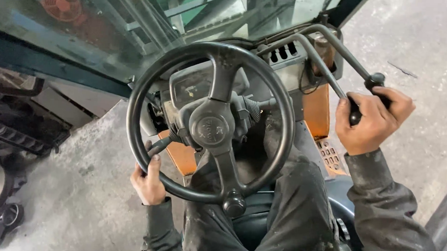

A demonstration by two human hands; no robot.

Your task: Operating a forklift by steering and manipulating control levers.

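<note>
Head view: operator seated in a vehicle cab. Black moulded-plastic steering wheel point(211, 122) sits dead centre. Left hand point(149, 180) wraps the rim at 7 o'clock, fingers closed round it. Right hand point(370, 120) is at 3 o'clock, closed on the black knob of the nearer grey bent-steel control lever point(324, 69); a second grey steel lever point(357, 61) runs just beside it. Black spinner knob point(234, 204) sits at the wheel's 6 o'clock. Judgement: wheel stiff, grippy, best held at rim or spinner; levers rigid, take by the knobs. Concrete floor point(78, 185) is below.
</note>
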